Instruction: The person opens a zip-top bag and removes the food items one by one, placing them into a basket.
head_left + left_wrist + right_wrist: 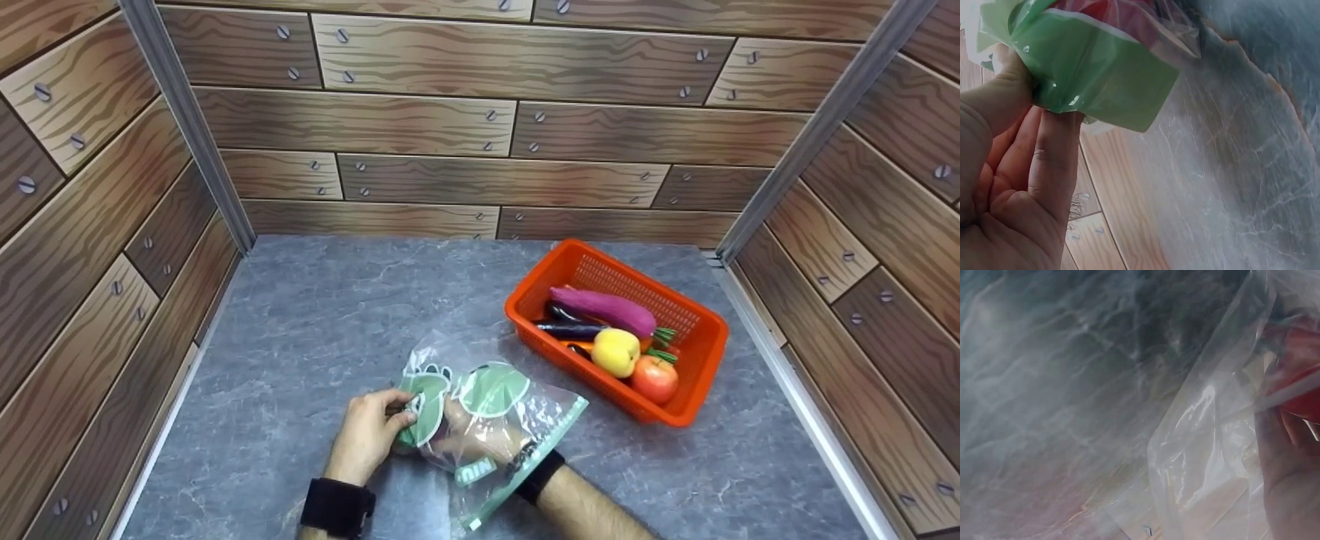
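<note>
A clear zip bag [491,390] with green printing lies on the grey marble-look table [300,337], near the front. My left hand [367,435] pinches the bag's left edge; in the left wrist view its fingers [1033,185] hold the green printed film [1089,73]. My right hand [469,435] is inside the bag, seen through the plastic. In the right wrist view its fingers [1289,484] reach up to a red object [1297,365] inside the bag [1202,439] and seem to grip it. The same red object [1100,8] shows through the film from the left wrist.
An orange plastic basket [697,390] stands to the right of the bag. It holds a purple sweet potato [604,309], a dark aubergine [570,328], a yellow fruit [615,352] and a red fruit [655,379]. Wood-pattern walls close in the table on three sides.
</note>
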`<state>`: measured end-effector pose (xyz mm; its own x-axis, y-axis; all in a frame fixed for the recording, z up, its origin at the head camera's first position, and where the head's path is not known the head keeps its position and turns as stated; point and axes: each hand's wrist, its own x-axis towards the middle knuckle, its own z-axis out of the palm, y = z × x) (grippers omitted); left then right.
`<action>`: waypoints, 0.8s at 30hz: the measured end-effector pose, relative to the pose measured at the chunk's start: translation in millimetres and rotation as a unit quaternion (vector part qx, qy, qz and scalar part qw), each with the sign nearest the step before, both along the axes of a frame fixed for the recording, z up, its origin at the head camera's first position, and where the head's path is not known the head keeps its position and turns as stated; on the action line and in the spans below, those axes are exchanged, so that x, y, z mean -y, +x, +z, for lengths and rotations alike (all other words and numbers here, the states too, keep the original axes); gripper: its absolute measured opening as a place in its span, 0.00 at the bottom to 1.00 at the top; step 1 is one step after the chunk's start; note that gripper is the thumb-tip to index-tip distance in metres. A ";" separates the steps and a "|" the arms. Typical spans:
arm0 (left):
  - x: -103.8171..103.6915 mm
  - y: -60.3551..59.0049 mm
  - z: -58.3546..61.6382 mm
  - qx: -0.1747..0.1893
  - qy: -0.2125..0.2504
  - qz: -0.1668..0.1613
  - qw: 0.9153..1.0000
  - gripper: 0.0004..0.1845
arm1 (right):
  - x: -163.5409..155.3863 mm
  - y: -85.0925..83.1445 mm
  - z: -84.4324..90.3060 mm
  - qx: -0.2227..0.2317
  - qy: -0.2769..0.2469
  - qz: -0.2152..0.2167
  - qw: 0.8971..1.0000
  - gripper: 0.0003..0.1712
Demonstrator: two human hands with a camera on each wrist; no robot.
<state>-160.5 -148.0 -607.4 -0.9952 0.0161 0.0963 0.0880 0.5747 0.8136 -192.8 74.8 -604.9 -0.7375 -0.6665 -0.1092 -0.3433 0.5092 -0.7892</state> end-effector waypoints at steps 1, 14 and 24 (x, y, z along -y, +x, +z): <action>-0.3 -0.3 0.0 -0.001 -0.003 0.002 1.000 0.12 | -0.8 0.5 0.9 0.007 0.012 -0.010 1.000 0.43; -2.1 -3.5 3.1 0.006 -0.009 0.012 1.000 0.03 | -16.6 3.5 14.6 0.047 -0.052 -0.037 0.997 0.31; -0.7 -4.7 0.6 -0.024 -0.032 -0.004 0.999 0.03 | -20.3 7.0 23.7 0.118 -0.080 -0.039 0.989 0.32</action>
